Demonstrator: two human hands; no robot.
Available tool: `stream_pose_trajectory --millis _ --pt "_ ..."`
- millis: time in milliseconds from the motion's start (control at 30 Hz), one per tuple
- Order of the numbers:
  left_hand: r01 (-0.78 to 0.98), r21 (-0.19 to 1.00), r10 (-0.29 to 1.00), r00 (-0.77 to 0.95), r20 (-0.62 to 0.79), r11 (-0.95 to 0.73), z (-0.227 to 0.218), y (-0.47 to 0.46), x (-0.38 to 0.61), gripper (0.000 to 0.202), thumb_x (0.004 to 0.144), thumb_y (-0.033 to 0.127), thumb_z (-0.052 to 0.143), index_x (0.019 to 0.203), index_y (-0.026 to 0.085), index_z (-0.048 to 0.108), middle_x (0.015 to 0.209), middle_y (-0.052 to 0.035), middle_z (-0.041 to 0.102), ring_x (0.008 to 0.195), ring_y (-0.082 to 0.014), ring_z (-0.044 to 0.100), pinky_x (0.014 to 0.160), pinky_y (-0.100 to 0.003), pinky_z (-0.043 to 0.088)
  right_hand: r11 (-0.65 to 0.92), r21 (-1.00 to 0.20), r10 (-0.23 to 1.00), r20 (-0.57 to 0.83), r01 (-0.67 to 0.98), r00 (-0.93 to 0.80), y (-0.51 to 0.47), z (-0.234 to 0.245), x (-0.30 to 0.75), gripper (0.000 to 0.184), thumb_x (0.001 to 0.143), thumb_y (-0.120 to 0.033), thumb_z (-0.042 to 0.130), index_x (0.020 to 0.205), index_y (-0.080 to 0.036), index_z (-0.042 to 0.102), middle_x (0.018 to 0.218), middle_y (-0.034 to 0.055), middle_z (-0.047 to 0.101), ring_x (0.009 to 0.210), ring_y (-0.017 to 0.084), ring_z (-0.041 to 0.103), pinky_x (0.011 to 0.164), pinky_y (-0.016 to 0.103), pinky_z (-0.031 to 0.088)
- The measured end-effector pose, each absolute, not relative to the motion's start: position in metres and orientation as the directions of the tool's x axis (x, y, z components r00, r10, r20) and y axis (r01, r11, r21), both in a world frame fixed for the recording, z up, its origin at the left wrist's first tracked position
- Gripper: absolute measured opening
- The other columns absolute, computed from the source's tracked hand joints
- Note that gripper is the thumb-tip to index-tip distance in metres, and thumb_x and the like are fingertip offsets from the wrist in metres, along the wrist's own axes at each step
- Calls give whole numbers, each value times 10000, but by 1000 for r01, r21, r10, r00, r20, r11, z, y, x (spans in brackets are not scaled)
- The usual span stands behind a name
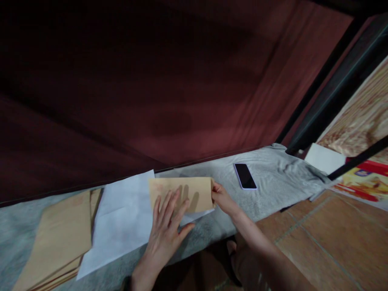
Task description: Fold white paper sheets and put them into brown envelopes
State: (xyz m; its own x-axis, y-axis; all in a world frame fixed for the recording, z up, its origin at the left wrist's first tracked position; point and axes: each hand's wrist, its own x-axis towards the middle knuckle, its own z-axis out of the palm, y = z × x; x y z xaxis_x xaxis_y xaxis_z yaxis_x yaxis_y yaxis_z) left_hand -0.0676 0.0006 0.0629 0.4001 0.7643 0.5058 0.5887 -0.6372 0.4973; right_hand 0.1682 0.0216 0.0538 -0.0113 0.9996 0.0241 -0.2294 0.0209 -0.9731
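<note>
A brown paper envelope (200, 194) lies on the cloth-covered surface in front of me, with faint reddish print near its left end. My left hand (166, 230) is over its lower left part, fingers spread and casting shadows on the paper. At the right end, my right hand (222, 199) pinches the envelope's edge, where a narrow fold shows. White paper (121, 220) lies to the left, and a white edge also peeks out under the envelope. Farther left rests a stack of brown envelopes (65, 226).
A phone (245, 176) in a light purple case lies right of my hands on the grey cloth (281, 173). Dark red fabric (169, 101) hangs behind. Black frame bars (321, 81) and a red and yellow box (363, 182) are at the right, above the tiled floor (333, 242).
</note>
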Motion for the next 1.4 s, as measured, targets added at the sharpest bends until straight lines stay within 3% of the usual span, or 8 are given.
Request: stream_pose_trajectory --millis 100,200,633,800,1033,1133,1233,1400 --pt "715 152 665 522 533 -683 65 8 -73 839 767 418 780 1515 274 430 1680 -159 193 1535 -424 178 1212 -685 90 -61 -971 990 -29 -230 -138 14 57 172 334 723 -451 781 961 -221 736 801 -14 747 830 222 709 755 341 561" --pt "732 51 665 585 463 -679 65 12 -77 1015 729 435 778 1589 264 267 1691 -187 112 1534 -441 164 1201 -695 87 -115 -971 970 -65 -209 -233 10 57 175 320 729 -434 781 950 -207 739 803 -5 748 813 219 712 758 342 561" --pt "745 56 709 606 360 -665 62 10 -78 935 743 262 670 1589 271 274 1453 -175 492 1367 -372 450 1204 -627 150 -41 -995 966 -17 -86 -259 16 44 180 316 744 -412 788 987 -222 720 839 -15 739 829 200 691 796 339 547" --pt "764 140 760 567 317 -629 54 11 -79 951 750 252 650 1601 268 227 1394 -153 531 1275 -355 510 1168 -592 242 11 -996 995 2 85 -104 20 30 186 208 820 -376 654 954 -221 691 816 5 723 748 193 668 698 316 539" --pt "790 195 808 530 257 -581 46 16 -79 1014 745 273 674 1611 263 147 1430 -144 482 1246 -352 491 1090 -534 359 227 -951 944 268 211 191 15 44 203 225 878 -376 594 1001 -211 681 976 40 711 906 193 658 840 307 523" --pt "773 196 794 559 238 -603 44 14 -77 1010 754 268 673 1613 264 142 1428 -144 476 1239 -348 487 1094 -530 354 112 -972 991 94 206 -99 5 46 208 205 896 -342 557 918 -205 708 828 1 682 752 156 622 714 264 506" --pt "723 205 752 630 197 -660 40 9 -74 1015 738 225 671 1609 300 155 1436 -123 473 1271 -342 468 1135 -540 305 -20 -945 886 -168 326 -432 -4 45 214 147 830 -231 569 807 -193 709 705 -33 622 679 131 566 644 227 467" --pt "672 315 722 688 68 -670 36 -4 -71 1064 703 184 663 1608 351 130 1507 -84 424 1320 -326 432 1130 -484 345 -164 -942 712 -318 291 -627 -13 48 220 203 809 -213 577 927 -186 740 842 -19 675 792 136 600 710 216 496"
